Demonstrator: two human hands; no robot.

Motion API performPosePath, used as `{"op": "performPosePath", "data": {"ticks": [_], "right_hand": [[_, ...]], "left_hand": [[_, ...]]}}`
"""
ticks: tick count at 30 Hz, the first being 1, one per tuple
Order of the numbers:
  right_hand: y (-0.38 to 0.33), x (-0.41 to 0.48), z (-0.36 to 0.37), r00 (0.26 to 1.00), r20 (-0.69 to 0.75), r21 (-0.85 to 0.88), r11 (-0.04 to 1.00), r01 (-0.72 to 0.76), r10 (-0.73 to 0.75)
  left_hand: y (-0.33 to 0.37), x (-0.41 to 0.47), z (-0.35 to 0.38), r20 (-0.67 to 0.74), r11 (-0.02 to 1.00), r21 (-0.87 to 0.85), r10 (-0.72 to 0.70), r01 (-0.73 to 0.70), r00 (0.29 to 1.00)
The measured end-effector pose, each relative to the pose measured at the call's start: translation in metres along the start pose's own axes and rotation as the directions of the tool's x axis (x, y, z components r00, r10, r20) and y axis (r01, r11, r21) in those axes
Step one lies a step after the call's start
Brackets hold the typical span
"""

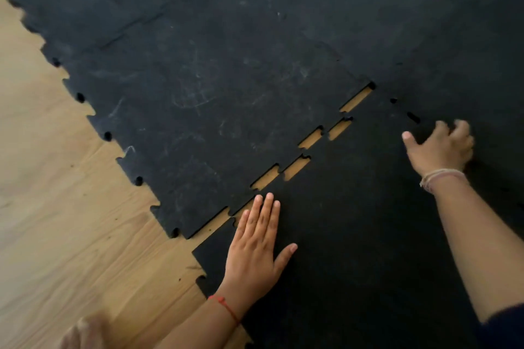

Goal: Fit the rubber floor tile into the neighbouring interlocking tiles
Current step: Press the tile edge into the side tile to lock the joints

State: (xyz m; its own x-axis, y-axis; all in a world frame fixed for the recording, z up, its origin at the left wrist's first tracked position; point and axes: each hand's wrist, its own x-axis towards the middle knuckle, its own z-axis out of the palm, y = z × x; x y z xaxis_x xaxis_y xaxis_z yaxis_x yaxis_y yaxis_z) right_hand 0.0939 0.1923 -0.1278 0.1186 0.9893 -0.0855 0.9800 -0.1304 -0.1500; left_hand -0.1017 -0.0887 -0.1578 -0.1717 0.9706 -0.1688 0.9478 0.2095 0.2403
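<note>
1. A black rubber tile [354,235] is lying loose on a wooden floor [56,207], filling the 5 o'clock part of the view and sitting just beside the mats already laid.
2. The left hand [255,249] is resting flat on the tile near its 10 o'clock edge, fingers straight and close together, thumb spread out toward 3 o'clock, gripping nothing.
3. A red thread [226,307] is circling the left wrist.
4. The right hand [442,147] is sitting toward 3 o'clock at the tile's far edge, fingers curled down and blurred, thumb sticking out toward 9 o'clock; whether it is pinching the edge cannot be told.
5. Pale string bands [441,177] are wrapping the right wrist.
6. A scuffed neighbouring mat [198,108] is lying at 11 o'clock from the loose tile, its toothed edge facing the tile's teeth.
7. Along that seam [300,161], slots of bare wood are showing between the teeth, so the two edges are standing slightly apart and out of step.
8. More black matting [425,22] is covering the 12 to 2 o'clock area, with small dark gaps showing where it is meeting the tile near the right hand.
9. A blurred pale shape [85,331] is sitting at 7 o'clock on the wood; what it is cannot be told.
</note>
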Motion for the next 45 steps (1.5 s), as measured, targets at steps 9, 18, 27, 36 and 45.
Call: {"op": "performPosePath", "data": {"ticks": [9, 18, 27, 36, 45], "right_hand": [[-0.081, -0.078, 0.045, 0.676, 0.202, -0.124, 0.666, 0.736, -0.709], [-0.101, -0.07, 0.036, 0.651, 0.01, -0.167, 0.64, 0.75, -0.759], [-0.101, -0.073, 0.022, 0.646, 0.097, 0.001, 0.649, 0.761, -0.757], [-0.109, -0.069, 0.004, 0.658, 0.117, -0.058, 0.656, 0.753, -0.744], [-0.119, -0.068, 0.002, 0.641, 0.143, -0.088, 0.635, 0.767, -0.754]], "left_hand": [[-0.017, -0.032, 0.002, -0.077, 0.869, -0.142, -0.487, 0.474, 0.87], [-0.018, -0.023, -0.013, -0.125, 0.859, -0.124, -0.51, 0.497, 0.851], [-0.022, -0.013, -0.011, -0.197, 0.834, -0.205, -0.548, 0.512, 0.813], [-0.002, -0.035, 0.006, -0.081, 0.971, -0.127, -0.213, 0.201, 0.974], [-0.013, -0.025, 0.002, -0.085, 0.977, -0.101, -0.196, 0.187, 0.977]]}}
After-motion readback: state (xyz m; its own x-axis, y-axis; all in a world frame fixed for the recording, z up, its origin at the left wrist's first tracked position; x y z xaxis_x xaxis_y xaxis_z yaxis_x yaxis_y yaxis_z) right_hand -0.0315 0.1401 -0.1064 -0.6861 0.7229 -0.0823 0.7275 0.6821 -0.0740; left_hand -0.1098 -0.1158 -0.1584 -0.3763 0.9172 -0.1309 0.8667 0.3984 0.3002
